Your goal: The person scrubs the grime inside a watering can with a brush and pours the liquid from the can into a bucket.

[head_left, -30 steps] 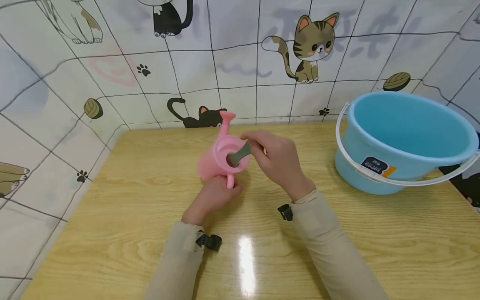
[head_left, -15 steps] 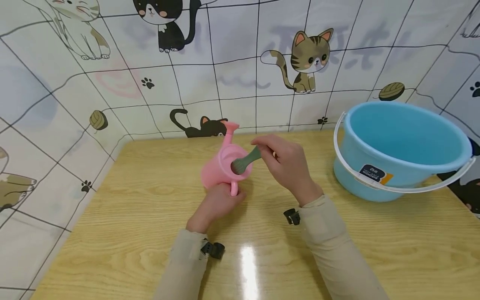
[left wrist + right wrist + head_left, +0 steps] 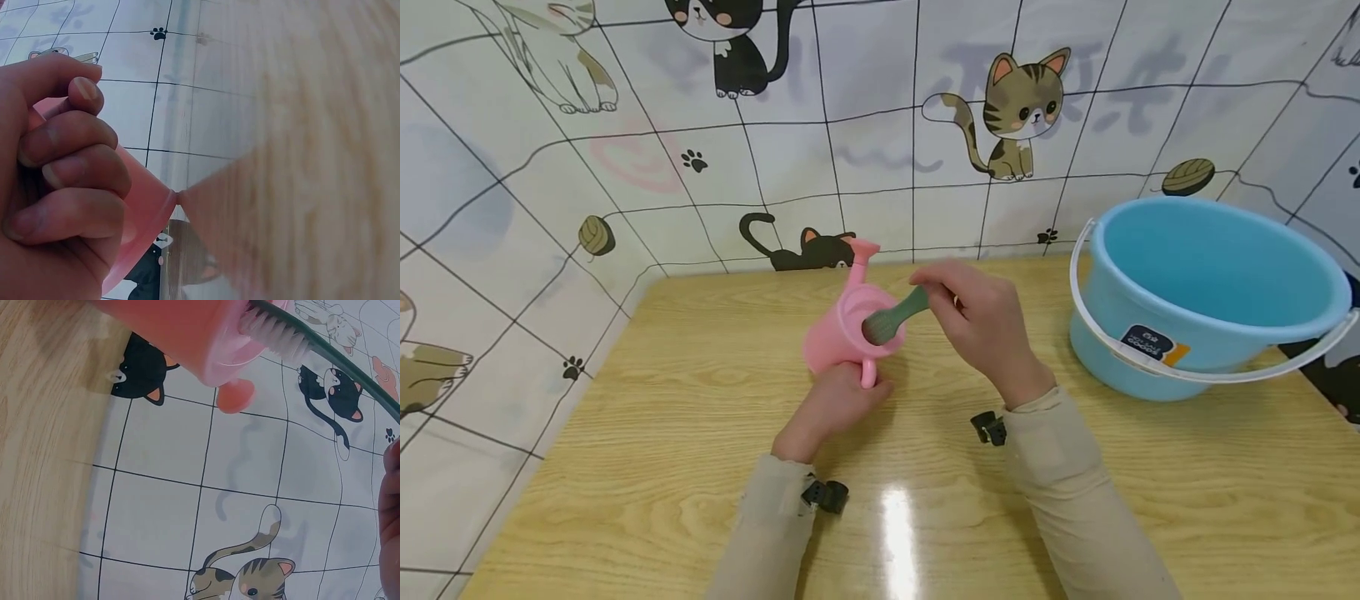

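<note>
A pink watering can [image 3: 831, 346] is tilted on the table, its round opening turned toward me and its spout [image 3: 859, 265] pointing at the back wall. My left hand [image 3: 833, 407] grips the can's handle [image 3: 868, 372]; in the left wrist view its fingers [image 3: 81, 140] are curled. My right hand [image 3: 981, 325] pinches the end of a green brush [image 3: 910, 307], which slants down into the opening. Whitish bristles [image 3: 275, 332] show at the can's mouth in the right wrist view. The can's inside is mostly hidden.
A light blue bucket [image 3: 1150, 296] with a white handle [image 3: 1210, 375] stands at the right of the wooden table [image 3: 662, 458]. Behind and left rises a white wall covering [image 3: 880, 150] with grid lines and cartoon cats.
My right hand has drawn the brush slightly right and outward, so more of its head shows at the opening. The left hand still holds the can. The head view has shifted a little.
</note>
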